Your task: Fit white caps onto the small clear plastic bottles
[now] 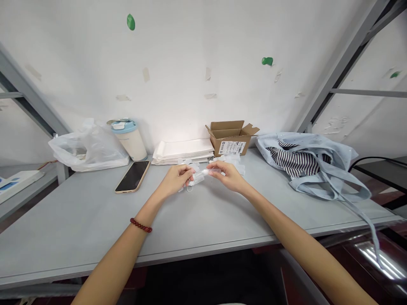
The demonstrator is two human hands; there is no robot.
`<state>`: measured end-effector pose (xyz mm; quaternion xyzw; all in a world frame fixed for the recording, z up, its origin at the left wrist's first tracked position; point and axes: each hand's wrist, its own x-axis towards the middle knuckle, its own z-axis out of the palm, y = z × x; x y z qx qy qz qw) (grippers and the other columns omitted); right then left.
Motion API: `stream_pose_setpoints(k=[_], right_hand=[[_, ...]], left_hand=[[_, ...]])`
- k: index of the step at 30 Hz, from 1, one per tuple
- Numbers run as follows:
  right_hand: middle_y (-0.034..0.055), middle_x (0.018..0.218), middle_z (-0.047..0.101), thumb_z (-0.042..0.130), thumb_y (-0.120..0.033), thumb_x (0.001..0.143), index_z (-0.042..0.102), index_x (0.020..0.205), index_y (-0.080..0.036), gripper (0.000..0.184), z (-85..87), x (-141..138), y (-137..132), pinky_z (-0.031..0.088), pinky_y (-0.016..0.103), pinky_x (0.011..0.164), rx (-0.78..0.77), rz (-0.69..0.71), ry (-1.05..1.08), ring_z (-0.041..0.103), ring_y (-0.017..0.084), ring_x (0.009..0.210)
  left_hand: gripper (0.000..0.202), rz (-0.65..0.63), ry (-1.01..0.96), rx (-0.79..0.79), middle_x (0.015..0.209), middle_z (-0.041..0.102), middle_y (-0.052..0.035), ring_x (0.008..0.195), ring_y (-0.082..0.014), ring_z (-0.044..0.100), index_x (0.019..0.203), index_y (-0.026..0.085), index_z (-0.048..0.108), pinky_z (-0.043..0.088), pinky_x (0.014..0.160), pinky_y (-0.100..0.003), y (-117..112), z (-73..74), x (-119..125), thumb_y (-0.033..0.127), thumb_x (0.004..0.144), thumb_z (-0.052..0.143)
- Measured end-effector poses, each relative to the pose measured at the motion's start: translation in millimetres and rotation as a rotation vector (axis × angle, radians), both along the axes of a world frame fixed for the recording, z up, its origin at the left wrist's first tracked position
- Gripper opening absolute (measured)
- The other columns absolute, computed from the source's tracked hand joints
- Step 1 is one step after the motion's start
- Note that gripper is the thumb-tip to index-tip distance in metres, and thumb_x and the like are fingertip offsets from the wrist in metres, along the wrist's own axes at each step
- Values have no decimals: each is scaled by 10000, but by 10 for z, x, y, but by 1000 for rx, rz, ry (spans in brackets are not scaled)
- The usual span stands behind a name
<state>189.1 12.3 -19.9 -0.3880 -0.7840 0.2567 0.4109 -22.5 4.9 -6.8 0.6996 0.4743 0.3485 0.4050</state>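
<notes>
My left hand (177,179) is closed around one end of a small clear plastic bottle (197,178), just above the table. From the other side, my right hand (231,176) pinches the white end piece (205,172) of that bottle between thumb and fingers. A thin pale loop (190,188) hangs below my left fingers. Behind both hands lie several clear plastic pieces (233,158), partly hidden by my right hand; their exact kind is too small to make out.
A stack of white envelopes (184,148) and an open cardboard box (231,140) stand against the wall. To the left are a phone (132,177), a cream tumbler (129,139) and a white plastic bag (95,148). A light blue cloth bag (337,148) lies at the right, its strap hanging over the edge.
</notes>
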Motion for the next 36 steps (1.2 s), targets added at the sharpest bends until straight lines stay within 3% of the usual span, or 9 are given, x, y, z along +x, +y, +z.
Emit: stream_pose_setpoints(k=[7,36], right_hand=[[52,927,657,574,-269,812,631,915,-186,144,5,-15,-16,440,299,735,-18,25,41,584,171,860],[30,824,657,565,-253,811,624,883,-181,119,40,-29,-45,431,281,681,-37,27,47,590,145,726]], left_hand=[[278,-93,20,6,631,572,-4,504,-87,478,727,149,585,345,471,-208,-38,17,22,405,802,511],[285,-97,-4,3,645,591,-10,500,-90,491,728,159,575,368,488,-217,-42,15,29,420,812,499]])
